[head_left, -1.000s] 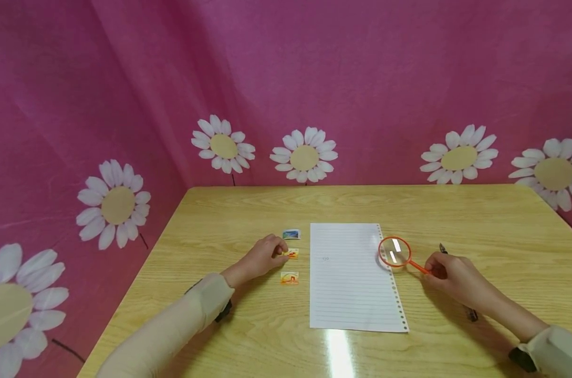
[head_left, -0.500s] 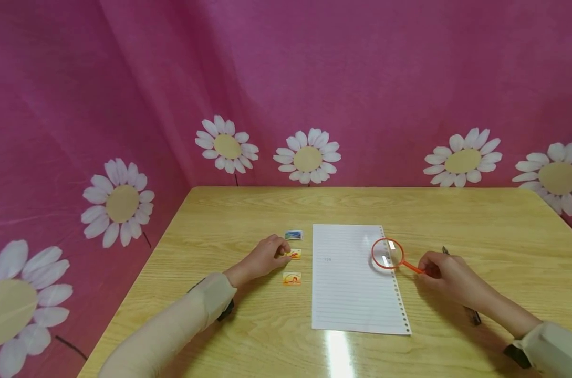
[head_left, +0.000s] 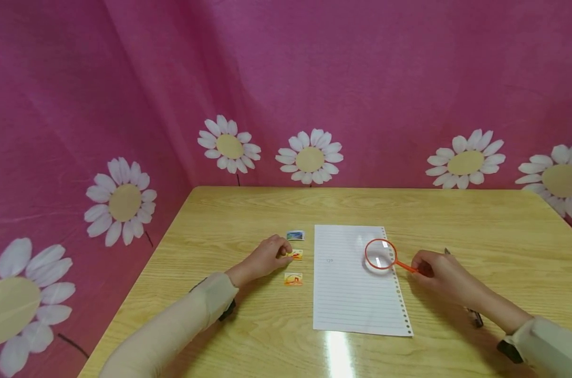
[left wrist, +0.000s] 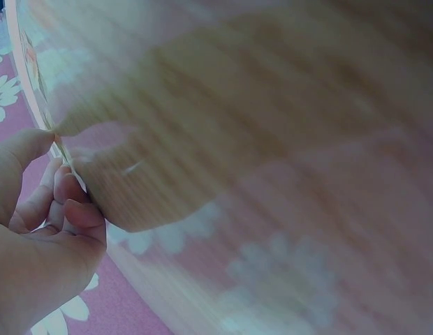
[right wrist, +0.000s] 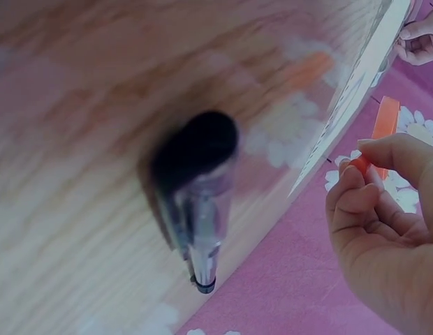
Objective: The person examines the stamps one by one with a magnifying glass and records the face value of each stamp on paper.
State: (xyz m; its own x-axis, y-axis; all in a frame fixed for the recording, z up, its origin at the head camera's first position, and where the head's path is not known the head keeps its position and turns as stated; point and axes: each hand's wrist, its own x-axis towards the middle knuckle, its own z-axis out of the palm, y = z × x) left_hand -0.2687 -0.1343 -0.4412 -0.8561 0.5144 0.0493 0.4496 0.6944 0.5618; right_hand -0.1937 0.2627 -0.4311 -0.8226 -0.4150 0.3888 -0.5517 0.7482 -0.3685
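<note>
In the head view my right hand (head_left: 444, 275) pinches the orange handle of a magnifying glass (head_left: 404, 266). Its round lens hangs over the right part of a lined sheet of paper (head_left: 347, 299), which bears a small handwritten number at upper left. Three small stamps stand in a column left of the paper: a blue stamp (head_left: 295, 235) at the back, a yellow-red stamp (head_left: 297, 255) in the middle, and another yellow-red stamp (head_left: 293, 279) in front. My left hand (head_left: 262, 257) holds the middle stamp's left edge between thumb and curled fingers, which partly cover it.
A dark pen (head_left: 477, 318) lies on the wooden table (head_left: 248, 336), partly hidden beneath my right forearm; the right wrist view shows the pen (right wrist: 202, 209) up close. A pink curtain (head_left: 361, 79) with white flowers surrounds the table's back and left.
The magnifying glass has moved left with my right hand, so its lens now lies farther over the paper. My left hand stays at the middle stamp. The head view has shifted slightly.
</note>
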